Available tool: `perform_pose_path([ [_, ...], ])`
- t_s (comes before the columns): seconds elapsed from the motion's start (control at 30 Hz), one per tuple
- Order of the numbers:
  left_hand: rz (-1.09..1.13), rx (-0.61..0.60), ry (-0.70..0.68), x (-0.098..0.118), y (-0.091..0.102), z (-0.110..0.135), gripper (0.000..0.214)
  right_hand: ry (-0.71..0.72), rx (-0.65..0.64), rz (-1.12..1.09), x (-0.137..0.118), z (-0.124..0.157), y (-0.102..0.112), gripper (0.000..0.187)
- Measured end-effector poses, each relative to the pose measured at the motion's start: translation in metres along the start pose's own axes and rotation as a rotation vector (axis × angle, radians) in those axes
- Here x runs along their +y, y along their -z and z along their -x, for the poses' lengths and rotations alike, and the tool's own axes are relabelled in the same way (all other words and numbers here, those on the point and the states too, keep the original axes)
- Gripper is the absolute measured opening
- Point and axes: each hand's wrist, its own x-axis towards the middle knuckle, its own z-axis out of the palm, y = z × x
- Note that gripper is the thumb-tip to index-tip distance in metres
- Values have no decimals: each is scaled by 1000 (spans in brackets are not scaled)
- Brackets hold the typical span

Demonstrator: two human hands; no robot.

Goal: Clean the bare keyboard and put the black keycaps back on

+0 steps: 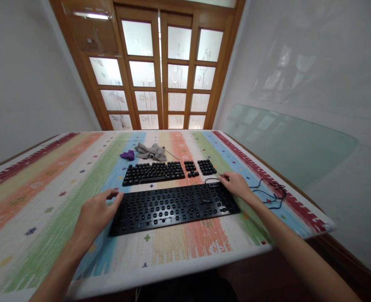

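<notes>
A black keyboard base (169, 205) with its keycaps off lies across the striped tablecloth in front of me, bare key stems showing. My left hand (95, 209) is closed at its far left corner, thumb on top and fingers by the edge. At the far right corner my right hand (235, 183) rests over the edge, thumb and forefinger pinched together. Something small and dark shows at those fingertips, too small to name. Just beyond the base, loose black keycaps (155, 171) are laid out in keyboard order, with navigation keycaps (190, 168) and number-pad keycaps (207, 167) to the right.
Behind the keycaps lie a crumpled grey cloth (150, 152), a purple cloth (128, 155) and a thin rod (172, 154). A black cable (271, 191) is coiled right of my right arm. The striped tablecloth (47, 209) covers the table, with walls on both sides.
</notes>
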Motion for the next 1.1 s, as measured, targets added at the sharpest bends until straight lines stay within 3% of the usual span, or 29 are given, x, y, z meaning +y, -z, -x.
perform_pose_path([
  [0.2, 117, 160, -95, -4, 15, -57, 37, -7, 125, -150, -11, -10, -2, 26],
  [0.37, 128, 241, -110, -14, -2, -86, 43, 42, 262, -277, -25, -19, -10, 28],
  [0.47, 125, 286, -69, -24, -18, -84, 47, 80, 355, -315, -26, -18, -16, 30],
  [0.57, 125, 250, -47, -31, -27, -71, 50, 117, 404, -299, -21, -12, -20, 31],
  [0.77, 85, 191, -89, -36, -27, -63, 46, 103, 413, -250, -9, -5, -23, 33],
  [0.97, 94, 100, -140, -44, -35, -67, 28, 140, 382, -308, -17, -2, -25, 37],
  [1.1, 115, 128, -203, -46, -37, -67, 30, 180, 393, -355, -21, 2, -25, 43],
])
